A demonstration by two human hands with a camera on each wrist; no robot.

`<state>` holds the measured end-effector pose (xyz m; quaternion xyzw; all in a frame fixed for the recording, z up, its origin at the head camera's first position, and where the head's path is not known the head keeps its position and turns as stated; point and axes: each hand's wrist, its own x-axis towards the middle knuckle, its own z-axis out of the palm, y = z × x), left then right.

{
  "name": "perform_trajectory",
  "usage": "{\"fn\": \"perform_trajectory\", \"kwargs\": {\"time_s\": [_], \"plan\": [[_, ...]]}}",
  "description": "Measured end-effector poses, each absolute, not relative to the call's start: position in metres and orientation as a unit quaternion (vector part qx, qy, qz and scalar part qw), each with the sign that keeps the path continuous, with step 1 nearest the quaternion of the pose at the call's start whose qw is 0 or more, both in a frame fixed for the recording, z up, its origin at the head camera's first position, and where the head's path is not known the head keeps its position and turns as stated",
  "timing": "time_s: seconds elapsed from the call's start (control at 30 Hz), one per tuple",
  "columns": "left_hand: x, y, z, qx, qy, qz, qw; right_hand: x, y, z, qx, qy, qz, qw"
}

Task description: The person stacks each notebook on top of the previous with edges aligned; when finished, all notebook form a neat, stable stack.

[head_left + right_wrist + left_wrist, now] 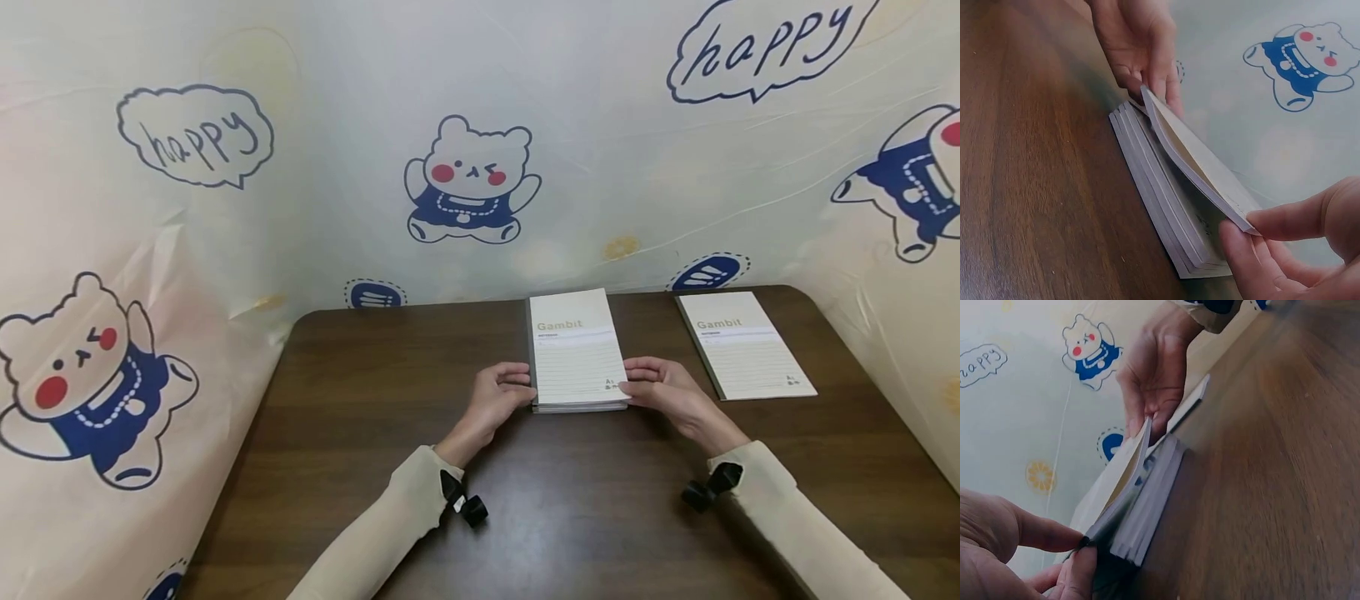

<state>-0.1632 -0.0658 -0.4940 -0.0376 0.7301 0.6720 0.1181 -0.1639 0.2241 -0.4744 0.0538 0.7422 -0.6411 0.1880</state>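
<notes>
A white "Gambit" notebook [576,354] with a dark spine lies uppermost over a stack of notebooks [1154,194]. At its spine-side corner, my left hand [495,407] pinches the notebook between thumb and fingers. My right hand [673,400] pinches the opposite near corner. Both wrist views show the near edge of this notebook raised from the stack, with a wedge of space under it and its cover bowed slightly away from the pages. Below, the other notebooks stay flat on the table, their page edges facing me.
Another matching notebook [750,346] lies flat to the right, beyond my right hand. The brown wooden table [360,433] ends at the back against a pale curtain [337,167] printed with cartoon bears. Curtain fabric also hangs along both sides.
</notes>
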Motion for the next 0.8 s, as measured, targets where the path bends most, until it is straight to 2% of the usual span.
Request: {"fn": "perform_trajectory", "kwargs": {"time_s": [0.3,0.8], "plan": [[-0.165,-0.069,-0.499,-0.030,0.763,0.637,0.110,-0.167,0.224,-0.482,0.047,0.750,-0.635,0.181],[-0.166,-0.070,-0.500,-0.011,0.780,0.617,0.100,-0.167,0.226,-0.490,0.005,0.830,-0.544,0.128]]}}
